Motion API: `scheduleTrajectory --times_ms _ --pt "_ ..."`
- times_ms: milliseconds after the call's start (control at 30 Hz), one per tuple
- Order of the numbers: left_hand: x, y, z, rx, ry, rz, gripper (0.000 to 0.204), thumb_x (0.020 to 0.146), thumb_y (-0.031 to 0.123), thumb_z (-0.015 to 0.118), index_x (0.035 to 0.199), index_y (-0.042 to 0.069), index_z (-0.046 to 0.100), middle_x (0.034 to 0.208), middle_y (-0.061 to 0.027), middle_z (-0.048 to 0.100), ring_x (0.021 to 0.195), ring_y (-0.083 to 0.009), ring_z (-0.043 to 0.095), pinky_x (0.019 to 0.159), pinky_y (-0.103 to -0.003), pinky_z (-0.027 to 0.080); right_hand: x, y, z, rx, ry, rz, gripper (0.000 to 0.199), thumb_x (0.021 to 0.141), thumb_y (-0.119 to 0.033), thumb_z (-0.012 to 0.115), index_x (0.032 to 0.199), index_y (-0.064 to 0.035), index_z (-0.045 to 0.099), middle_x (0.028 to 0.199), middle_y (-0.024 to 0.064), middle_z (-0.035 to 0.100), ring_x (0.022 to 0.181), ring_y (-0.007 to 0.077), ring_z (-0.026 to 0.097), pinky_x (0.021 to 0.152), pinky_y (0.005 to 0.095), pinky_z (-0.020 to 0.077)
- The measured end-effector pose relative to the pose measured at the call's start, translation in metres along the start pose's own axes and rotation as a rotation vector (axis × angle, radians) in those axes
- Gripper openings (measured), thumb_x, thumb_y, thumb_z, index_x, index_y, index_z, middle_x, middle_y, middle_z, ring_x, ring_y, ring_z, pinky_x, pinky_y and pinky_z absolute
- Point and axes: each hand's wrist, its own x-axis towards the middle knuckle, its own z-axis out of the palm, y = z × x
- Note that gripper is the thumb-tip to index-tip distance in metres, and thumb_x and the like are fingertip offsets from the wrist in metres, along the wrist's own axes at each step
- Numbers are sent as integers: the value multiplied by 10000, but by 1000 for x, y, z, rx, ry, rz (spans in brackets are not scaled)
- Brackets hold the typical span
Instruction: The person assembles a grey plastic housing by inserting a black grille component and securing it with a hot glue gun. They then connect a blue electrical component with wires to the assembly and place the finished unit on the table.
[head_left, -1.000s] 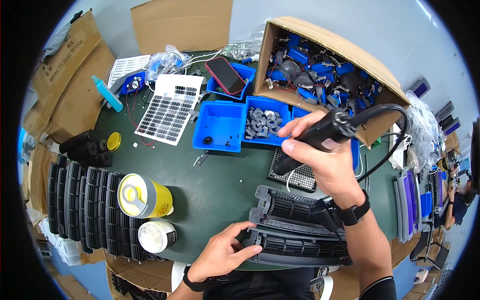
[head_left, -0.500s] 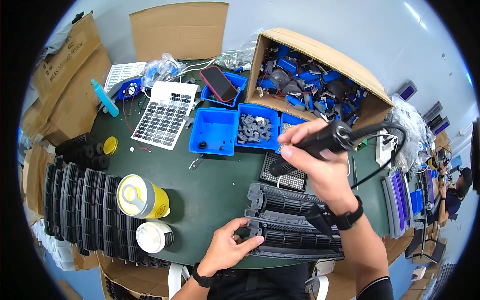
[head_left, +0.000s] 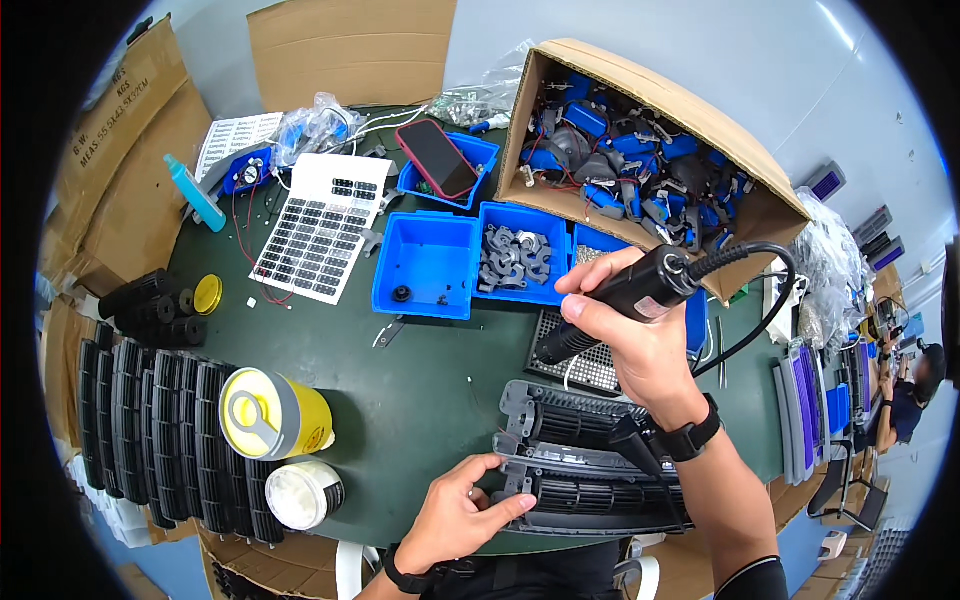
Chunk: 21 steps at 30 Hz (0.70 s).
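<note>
The right hand (head_left: 640, 335) was wrapped tight around a black electric screwdriver (head_left: 620, 300), fingers curled closed about its body, with the tip pointing down and to the left over a small metal grid (head_left: 590, 365) on the green table (head_left: 400, 400). A black coiled cord (head_left: 770, 290) looped away from the back end of the tool toward the right. A black watch (head_left: 690, 435) sat on that wrist. The left hand (head_left: 460, 505) lay on the near left end of a grey fan housing (head_left: 590, 465), fingers spread and pressed onto its edge rather than closed around it; the housing, a long slatted part with rollers showing inside, rested on the table's near edge, just below the screwdriver and between the two hands. Left of it stood a yellow tub (head_left: 270, 412) with a grey lid handle, and a white jar (head_left: 300, 492) just in front of that. Rows of black slatted parts (head_left: 150, 420) were stacked at the far left. Further back sat blue trays (head_left: 425, 265), one holding grey fittings (head_left: 515, 255), beside a sheet of small black squares (head_left: 320, 235). A red phone (head_left: 440, 158) lay on another blue tray, and an open cardboard box (head_left: 650, 90) full of blue and black parts stood at the back right.
</note>
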Motion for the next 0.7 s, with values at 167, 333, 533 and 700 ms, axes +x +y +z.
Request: scheduleTrajectory --times_ms 167,333,533,700 --pt "-1 1 0 -85 -16 -46 619 885 236 901 1326 -102 628 1029 -85 728 576 -34 567 487 -237 415 3 -1 9 -50 -34 4 228 825 45 813 960 -46 653 1020 140 749 975 200 708 878 371 572" --pt "1 -6 -2 -87 -30 60 618 900 211 884 1354 -106 610 1044 -95 728 588 -41 584 499 -238 425 4 -4 10 -118 -79 12 219 827 12 834 944 -49 659 1034 140 753 983 187 707 869 366 574" --pt "1 1 -2 -91 -33 46 580 914 188 865 1361 -83 615 1064 -96 734 610 -48 612 514 -236 444 4 -4 11 -92 -94 -12 223 835 29 827 963 -48 661 1049 140 751 1006 191 705 890 373 573" --pt "0 2 -2 -123 -40 12 588 916 190 862 1377 -70 606 1056 -97 746 610 -69 647 509 -240 479 4 -11 10 -76 -78 -29 229 829 38 829 970 -38 666 1041 132 749 1002 193 709 888 369 580"
